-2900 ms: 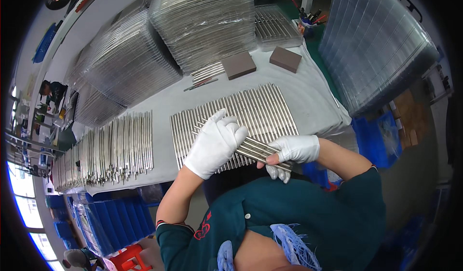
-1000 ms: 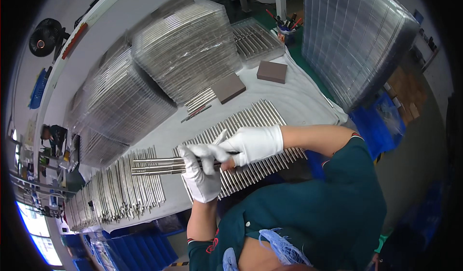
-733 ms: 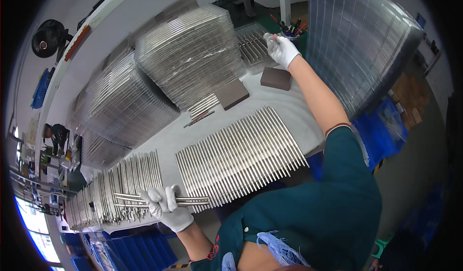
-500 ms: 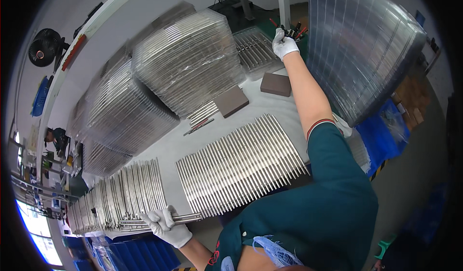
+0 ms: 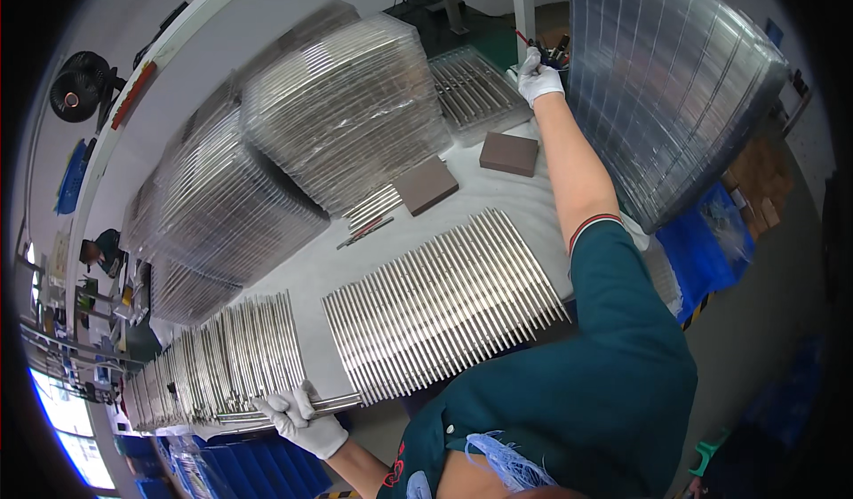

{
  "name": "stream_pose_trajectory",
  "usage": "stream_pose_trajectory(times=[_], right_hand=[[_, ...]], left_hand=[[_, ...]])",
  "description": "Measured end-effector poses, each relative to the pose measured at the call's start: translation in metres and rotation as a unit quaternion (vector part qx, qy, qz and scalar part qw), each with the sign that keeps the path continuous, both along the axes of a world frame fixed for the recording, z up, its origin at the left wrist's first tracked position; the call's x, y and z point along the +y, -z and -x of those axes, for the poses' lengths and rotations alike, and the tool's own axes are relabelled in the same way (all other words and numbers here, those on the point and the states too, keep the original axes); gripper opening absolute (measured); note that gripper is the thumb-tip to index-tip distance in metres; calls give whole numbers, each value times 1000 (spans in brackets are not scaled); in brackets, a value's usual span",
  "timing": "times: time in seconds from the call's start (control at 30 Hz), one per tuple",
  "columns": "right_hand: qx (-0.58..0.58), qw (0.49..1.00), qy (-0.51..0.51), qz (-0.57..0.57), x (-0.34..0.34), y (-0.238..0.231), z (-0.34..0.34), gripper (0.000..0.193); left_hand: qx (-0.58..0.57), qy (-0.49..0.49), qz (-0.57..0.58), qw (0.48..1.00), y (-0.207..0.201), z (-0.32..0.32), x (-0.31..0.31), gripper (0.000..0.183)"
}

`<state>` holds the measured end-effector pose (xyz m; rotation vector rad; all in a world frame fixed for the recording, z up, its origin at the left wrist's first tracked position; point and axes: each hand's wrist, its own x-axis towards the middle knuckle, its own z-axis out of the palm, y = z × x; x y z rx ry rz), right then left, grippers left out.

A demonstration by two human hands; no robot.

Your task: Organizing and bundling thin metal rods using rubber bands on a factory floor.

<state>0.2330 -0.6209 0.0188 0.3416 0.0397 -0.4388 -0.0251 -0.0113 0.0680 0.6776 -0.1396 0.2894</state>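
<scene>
In the lower left, my left hand (image 5: 302,423), in a white glove, is closed around a few slim shiny metal rods (image 5: 336,403) held roughly level at the table's front edge. Beside it lies a dense row of similar rods (image 5: 235,352); to its right, a wide row of evenly spaced rods (image 5: 444,303) covers the table's middle. My right hand (image 5: 539,79), also gloved, reaches far out at the back right. Its fingers pinch a slim red-and-black pen-like tool (image 5: 522,36), partly hidden, beside a holder of tools (image 5: 558,55).
Two brown blocks (image 5: 426,186) (image 5: 509,154) and some pens (image 5: 364,232) lie on the white table. Tall stacks of clear trays (image 5: 346,117) stand behind. A large wrapped stack (image 5: 666,90) rises on the right, near my arm. Farther left is another person (image 5: 107,252).
My right hand has shifted slightly to the right with the pen-like tool moving along. My left hand and its rods have slid a little left.
</scene>
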Motion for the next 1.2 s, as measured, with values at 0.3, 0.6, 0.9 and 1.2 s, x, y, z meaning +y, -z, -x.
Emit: stream_pose_trajectory(times=[0.3, 0.6, 0.9, 1.2], right_hand=[[63, 959, -44, 274, 93, -57, 53, 21], [250, -122, 640, 716, 176, -245, 340, 37], [444, -186, 449, 753, 79, -291, 397, 37], [450, -128, 240, 851, 36, -310, 374, 43]], left_hand=[[16, -14, 7, 1000, -1, 4, 3, 40], [81, -17, -31, 996, 8, 15, -1, 37], [41, 16, -17, 999, 14, 49, 19, 37], [96, -120, -19, 988, 61, 103, 66, 28]])
